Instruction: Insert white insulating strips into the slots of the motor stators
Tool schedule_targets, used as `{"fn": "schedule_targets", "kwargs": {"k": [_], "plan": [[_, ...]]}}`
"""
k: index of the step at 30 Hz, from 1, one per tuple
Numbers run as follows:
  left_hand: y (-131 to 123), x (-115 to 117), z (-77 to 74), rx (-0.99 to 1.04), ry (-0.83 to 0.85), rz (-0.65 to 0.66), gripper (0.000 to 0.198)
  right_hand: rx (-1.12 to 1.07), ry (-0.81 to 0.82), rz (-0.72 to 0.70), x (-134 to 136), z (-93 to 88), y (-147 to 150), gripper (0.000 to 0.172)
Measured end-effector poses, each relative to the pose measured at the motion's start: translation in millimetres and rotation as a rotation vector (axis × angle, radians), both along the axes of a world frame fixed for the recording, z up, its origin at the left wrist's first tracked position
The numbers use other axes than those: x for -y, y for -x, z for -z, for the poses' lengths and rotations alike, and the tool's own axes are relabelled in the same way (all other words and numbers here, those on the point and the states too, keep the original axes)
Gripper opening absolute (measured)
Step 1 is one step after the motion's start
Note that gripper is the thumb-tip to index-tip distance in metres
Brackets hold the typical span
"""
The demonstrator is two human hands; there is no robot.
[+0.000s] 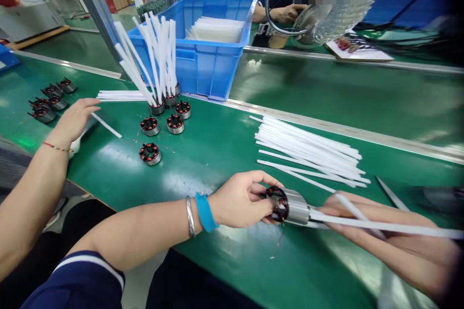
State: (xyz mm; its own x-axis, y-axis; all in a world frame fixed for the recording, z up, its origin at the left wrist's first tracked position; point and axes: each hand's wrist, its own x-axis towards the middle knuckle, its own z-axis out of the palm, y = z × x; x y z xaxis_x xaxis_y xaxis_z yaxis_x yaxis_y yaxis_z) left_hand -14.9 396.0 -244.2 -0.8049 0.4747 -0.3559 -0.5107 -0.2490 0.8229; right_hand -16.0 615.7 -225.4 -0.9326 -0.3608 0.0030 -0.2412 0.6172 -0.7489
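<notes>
My left hand (241,200), with a blue band and a silver bangle at the wrist, grips a round motor stator (297,206) by its copper-wound end. On the stator's other side, my right hand (384,231) is closed around white strips (398,226) whose ends meet the metal ring. Part of the right hand is blurred at the frame's edge. Just behind lies a pile of loose white strips (308,147). Several more stators (150,153) stand on the green table to the left, and one at the back holds a bundle of upright strips (159,58).
A blue bin (206,67) with white pieces stands behind the table's metal edge. Scissors (393,195) lie beside my right hand. At left, another person's hand (74,118) is near a strip and more stators (43,110). A fan (340,5) is at the back.
</notes>
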Motion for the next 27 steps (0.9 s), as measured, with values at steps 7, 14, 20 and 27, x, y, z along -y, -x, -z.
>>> {"fn": "schedule_targets", "kwargs": {"k": [7,14,20,27], "plan": [[-4.3,-0.5,-3.7,-0.073,0.034,0.046,0.045,0.223,0.352,0.087,25.9,15.4,-6.2,0.016],[-4.9,-0.7,3.0,-0.02,0.047,0.061,0.038,0.268,0.479,0.216,35.8,21.5,-12.3,0.019],[-6.1,1.1,5.8,-0.195,0.106,0.027,0.018,0.263,0.421,0.237,43.5,20.4,-17.1,0.019],[-5.4,2.2,6.8,-0.305,0.208,-0.015,0.011,0.141,0.312,0.154,46.2,19.6,-13.9,0.013]]}}
